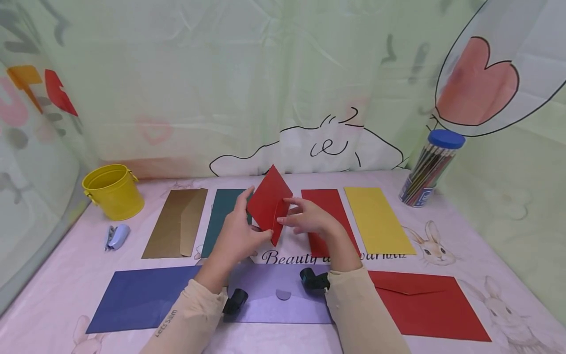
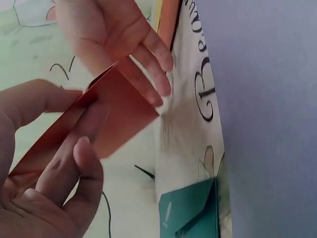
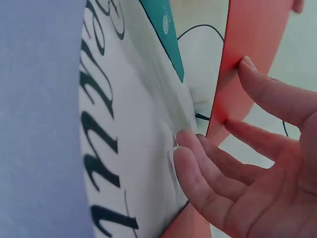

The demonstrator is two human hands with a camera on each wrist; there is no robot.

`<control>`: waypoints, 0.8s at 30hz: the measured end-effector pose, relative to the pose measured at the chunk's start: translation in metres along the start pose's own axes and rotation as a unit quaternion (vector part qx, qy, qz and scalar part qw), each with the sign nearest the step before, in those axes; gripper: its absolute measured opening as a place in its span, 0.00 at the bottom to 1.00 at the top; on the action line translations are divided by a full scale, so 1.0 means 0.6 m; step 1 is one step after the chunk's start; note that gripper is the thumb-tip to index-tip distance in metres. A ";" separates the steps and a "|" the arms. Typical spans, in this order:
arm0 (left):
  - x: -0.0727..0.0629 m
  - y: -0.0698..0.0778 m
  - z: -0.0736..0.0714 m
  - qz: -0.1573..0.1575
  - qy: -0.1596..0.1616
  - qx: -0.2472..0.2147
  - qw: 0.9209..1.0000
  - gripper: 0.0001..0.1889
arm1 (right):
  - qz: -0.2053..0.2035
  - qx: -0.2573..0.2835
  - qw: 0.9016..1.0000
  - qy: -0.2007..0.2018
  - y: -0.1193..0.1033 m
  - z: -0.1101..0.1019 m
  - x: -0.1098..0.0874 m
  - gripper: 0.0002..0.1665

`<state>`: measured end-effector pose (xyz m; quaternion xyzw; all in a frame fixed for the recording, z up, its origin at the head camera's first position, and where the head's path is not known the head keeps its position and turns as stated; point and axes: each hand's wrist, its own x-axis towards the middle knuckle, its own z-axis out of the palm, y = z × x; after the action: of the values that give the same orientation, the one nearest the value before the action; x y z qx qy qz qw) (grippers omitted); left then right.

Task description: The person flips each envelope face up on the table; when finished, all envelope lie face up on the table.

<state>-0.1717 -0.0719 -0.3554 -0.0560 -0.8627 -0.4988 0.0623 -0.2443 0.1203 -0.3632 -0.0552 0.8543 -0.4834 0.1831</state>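
Note:
Above the middle of the table, my left hand (image 1: 239,233) holds a red envelope (image 1: 267,196), tilted with one corner pointing up. In the left wrist view the thumb and fingers grip the red envelope (image 2: 126,111) from both sides. My right hand (image 1: 313,217) is at its right edge, where a fold shows. Two fingertips of the right hand (image 3: 270,186) touch the red surface in the right wrist view, while the other fingers extend loosely. Under the forearms lies a lavender envelope (image 1: 261,305) with a round tab.
Brown (image 1: 172,223), green (image 1: 223,209), red (image 1: 320,197) and yellow (image 1: 378,221) envelopes lie in a back row. Blue (image 1: 137,300) and red (image 1: 438,309) ones lie in front. A yellow bucket (image 1: 121,199) and stapler (image 1: 117,237) stand left, a pencil jar (image 1: 426,172) right.

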 end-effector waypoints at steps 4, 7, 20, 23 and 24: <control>0.000 -0.002 -0.005 -0.036 -0.025 0.032 0.999 0.48 | 0.003 -0.032 0.999 0.008 0.003 -0.002 0.000 0.47; 0.000 -0.004 -0.007 -0.068 -0.048 0.070 0.994 0.45 | 0.008 -0.061 0.998 0.017 0.006 -0.004 0.000 0.47; -0.006 -0.032 0.019 -0.082 -0.112 0.221 0.965 0.42 | 0.015 -0.151 0.988 0.030 0.007 0.002 0.002 0.47; -0.008 -0.037 0.022 -0.082 -0.116 0.226 0.964 0.42 | 0.012 -0.179 0.983 0.033 0.006 0.007 0.002 0.47; -0.008 -0.037 0.023 -0.081 -0.116 0.227 0.963 0.42 | 0.013 -0.185 0.982 0.035 0.006 0.009 0.002 0.47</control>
<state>-0.1712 -0.0715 -0.3821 -0.0278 -0.9562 -0.2833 -0.0682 -0.2432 0.1177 -0.3689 -0.0596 0.9354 -0.3165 0.1460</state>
